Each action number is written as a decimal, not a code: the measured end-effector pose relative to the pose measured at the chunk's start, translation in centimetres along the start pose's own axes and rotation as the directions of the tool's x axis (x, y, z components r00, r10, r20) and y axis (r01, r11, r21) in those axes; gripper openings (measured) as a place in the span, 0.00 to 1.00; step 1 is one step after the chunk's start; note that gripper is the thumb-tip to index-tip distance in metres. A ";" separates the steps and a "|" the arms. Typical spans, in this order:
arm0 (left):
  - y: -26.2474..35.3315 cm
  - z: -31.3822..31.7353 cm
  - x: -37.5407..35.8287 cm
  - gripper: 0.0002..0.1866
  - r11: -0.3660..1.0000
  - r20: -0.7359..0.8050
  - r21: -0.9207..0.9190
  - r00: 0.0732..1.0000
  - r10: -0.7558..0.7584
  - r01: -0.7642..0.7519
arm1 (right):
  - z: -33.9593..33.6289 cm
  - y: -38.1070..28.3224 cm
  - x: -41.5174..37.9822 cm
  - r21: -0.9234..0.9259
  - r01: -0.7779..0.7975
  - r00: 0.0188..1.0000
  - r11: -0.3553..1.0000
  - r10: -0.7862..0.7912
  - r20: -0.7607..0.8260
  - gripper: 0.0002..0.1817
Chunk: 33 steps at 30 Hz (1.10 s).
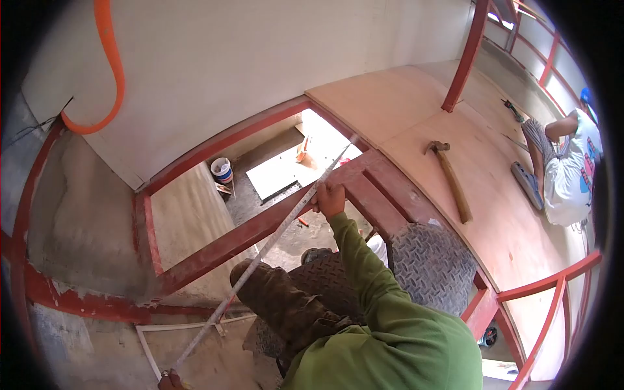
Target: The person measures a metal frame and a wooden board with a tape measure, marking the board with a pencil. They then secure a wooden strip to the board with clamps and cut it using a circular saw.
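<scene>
A long pale strip [255, 260], perhaps a measuring tape, runs diagonally from the lower left to the upper middle, across the red steel frame [240, 238]. Near its upper part, my right hand [330, 198] has its fingers closed around the strip at the red beam. At the bottom left edge, my left hand [171, 381] is partly in view, closed at the strip's lower end. A hammer [451, 182] with a wooden handle lies on the plywood floor [409, 123] to the right. My knee in dark trousers [263, 286] is below the strip.
Through the frame opening, a lower floor shows a white bucket [221, 170] and a pale board [273, 174]. Textured metal plate [432, 260] lies near my arm. Another person [565, 169] sits at the right. A red post [467, 55] and an orange hose [117, 71] stand out above.
</scene>
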<state>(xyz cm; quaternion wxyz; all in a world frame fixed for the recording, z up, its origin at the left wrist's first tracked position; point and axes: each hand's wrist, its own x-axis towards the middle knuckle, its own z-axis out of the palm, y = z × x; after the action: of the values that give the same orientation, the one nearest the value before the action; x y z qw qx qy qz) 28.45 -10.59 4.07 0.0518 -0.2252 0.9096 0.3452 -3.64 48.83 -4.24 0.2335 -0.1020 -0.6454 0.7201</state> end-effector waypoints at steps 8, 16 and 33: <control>5.2 5.0 -0.5 0.19 0.966 0.288 0.073 0.932 0.219 -0.249 | 0.4 0.0 -1.8 0.061 0.020 0.999 0.998 -0.022 0.040 0.14; 7.1 7.9 0.7 0.16 0.924 0.527 0.067 0.800 0.287 -0.376 | 6.2 -3.8 -11.7 0.107 0.046 0.998 0.993 -0.050 0.033 0.15; -5.0 10.2 0.1 0.17 0.891 0.571 -0.437 0.803 0.171 0.121 | -1.0 -13.1 -50.1 -0.442 -0.256 0.965 0.860 0.250 -0.074 0.14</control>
<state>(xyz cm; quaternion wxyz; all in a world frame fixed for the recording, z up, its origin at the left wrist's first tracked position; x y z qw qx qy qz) 29.91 -7.30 -6.65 0.2761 -0.0986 0.7437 0.6008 43.15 27.04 0.69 0.1118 -0.2420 -0.7731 0.5756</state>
